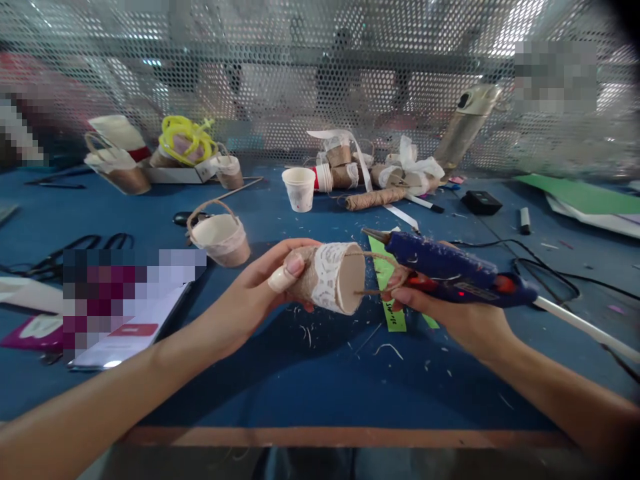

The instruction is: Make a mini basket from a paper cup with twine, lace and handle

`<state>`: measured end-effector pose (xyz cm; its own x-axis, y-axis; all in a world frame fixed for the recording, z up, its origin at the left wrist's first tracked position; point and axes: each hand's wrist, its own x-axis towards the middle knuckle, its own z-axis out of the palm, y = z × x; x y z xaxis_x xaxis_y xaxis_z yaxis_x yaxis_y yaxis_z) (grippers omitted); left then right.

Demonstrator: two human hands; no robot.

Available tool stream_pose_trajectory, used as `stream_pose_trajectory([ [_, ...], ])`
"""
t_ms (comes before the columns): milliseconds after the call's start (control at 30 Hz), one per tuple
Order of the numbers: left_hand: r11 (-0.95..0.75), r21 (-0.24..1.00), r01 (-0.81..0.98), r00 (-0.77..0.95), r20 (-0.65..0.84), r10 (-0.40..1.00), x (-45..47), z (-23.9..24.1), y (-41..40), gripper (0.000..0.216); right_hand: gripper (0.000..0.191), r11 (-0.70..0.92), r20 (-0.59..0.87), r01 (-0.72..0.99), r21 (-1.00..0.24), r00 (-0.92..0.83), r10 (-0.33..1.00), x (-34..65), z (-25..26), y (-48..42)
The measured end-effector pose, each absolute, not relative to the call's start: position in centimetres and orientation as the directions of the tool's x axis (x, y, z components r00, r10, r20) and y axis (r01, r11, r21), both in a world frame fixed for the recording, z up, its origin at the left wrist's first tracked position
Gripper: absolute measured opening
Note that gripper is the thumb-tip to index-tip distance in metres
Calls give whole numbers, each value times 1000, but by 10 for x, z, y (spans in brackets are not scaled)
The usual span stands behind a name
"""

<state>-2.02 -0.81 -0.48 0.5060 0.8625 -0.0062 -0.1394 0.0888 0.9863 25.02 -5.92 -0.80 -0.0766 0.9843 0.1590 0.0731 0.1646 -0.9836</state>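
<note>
My left hand (260,280) is closed around a small twine-wrapped cup (330,279) with a white lace band, tipped on its side so its mouth faces right. A twine handle (375,255) loops out from the cup's rim. In my right hand (465,323) is a blue hot glue gun (445,263), its nozzle pointing left above the twine loop and a white glue stick (585,323) sticking out behind. The fingertips of that hand also pinch the far end of the loop. Part of the trigger is hidden by my fingers.
A finished-looking little basket (223,240) stands left of the cup. Farther back are a white paper cup (299,189), a twine roll (375,199) and a bottle (465,127). Green paper strips (397,317), black scissors (75,257) and a black cable (545,267) lie on the blue table (320,387).
</note>
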Motion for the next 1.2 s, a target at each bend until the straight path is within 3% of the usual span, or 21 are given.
stream_pose_trajectory([
  [800,83,989,-123,501,-10,865,-21,-5,-8,35,25,256,254,14,-966,-85,963,266,-11,-60],
  [1000,63,986,-152,487,19,873,-25,2,-6,43,14,346,324,118,-931,-167,931,279,-9,-57],
  [1200,63,985,-163,514,30,857,-25,1,-5,40,21,470,390,250,-847,-309,867,277,-12,-52],
])
